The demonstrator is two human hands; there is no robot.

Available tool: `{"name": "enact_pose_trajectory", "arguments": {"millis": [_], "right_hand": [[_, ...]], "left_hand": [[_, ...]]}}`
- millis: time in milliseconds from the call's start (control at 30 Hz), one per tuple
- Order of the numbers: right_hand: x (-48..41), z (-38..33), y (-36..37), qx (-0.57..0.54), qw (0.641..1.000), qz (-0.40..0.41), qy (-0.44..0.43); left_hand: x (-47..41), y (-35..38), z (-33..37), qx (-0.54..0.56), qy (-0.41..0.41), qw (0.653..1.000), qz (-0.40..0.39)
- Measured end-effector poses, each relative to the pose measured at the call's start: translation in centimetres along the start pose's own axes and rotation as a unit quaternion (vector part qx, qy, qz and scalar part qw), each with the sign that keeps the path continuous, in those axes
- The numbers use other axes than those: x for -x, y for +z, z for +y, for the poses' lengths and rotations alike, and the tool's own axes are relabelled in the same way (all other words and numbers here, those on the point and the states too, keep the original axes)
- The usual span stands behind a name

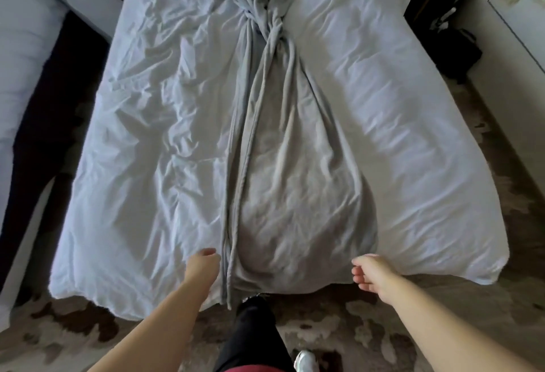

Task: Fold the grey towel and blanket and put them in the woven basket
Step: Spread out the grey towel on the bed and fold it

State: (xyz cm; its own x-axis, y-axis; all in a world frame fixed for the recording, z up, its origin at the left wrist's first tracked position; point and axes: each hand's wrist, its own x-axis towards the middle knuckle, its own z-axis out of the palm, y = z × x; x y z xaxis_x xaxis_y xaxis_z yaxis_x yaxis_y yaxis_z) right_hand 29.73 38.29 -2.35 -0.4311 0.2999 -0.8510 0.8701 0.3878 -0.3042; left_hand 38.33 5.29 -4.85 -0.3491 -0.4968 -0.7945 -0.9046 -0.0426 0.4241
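A long grey blanket lies lengthwise down the middle of the white bed, wide and flat at the near end, twisted and bunched at the far end. Its near edge hangs over the foot of the bed. My left hand is beside the blanket's near left edge with fingers curled, holding nothing that I can see. Just off the blanket's near right corner my right hand hovers, fingers loosely bent and empty. No woven basket and no separate towel are in view.
The white bedding is rumpled, most on its left half. A second white bed stands at the left across a dark gap. Dark bags sit on the floor at the far right. A patterned rug lies under my feet.
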Motion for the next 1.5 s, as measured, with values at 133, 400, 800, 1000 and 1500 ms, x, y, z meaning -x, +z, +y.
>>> {"name": "enact_pose_trajectory", "arguments": {"millis": [133,400,800,1000,1500], "right_hand": [[-1.2,-6.3,6.3,0.036,0.999,-0.036,-0.015],[-0.9,-14.2,15.2,0.022,0.991,-0.122,-0.053],[-2.4,-19.2,19.0,0.081,0.967,-0.236,-0.052],[-4.3,-20.2,16.2,0.100,0.978,-0.159,-0.090],[-17.6,-19.7,-3.6,0.204,0.957,0.157,-0.136]], "left_hand": [[-4.5,0.7,4.9,0.008,0.023,1.000,0.003],[-10.4,2.6,8.6,-0.045,0.042,0.997,-0.038],[-11.8,2.9,10.1,-0.206,0.124,0.970,-0.050],[-11.4,1.5,10.3,-0.157,0.091,0.983,-0.021],[-11.7,5.8,11.7,-0.057,0.040,0.992,0.105]]}}
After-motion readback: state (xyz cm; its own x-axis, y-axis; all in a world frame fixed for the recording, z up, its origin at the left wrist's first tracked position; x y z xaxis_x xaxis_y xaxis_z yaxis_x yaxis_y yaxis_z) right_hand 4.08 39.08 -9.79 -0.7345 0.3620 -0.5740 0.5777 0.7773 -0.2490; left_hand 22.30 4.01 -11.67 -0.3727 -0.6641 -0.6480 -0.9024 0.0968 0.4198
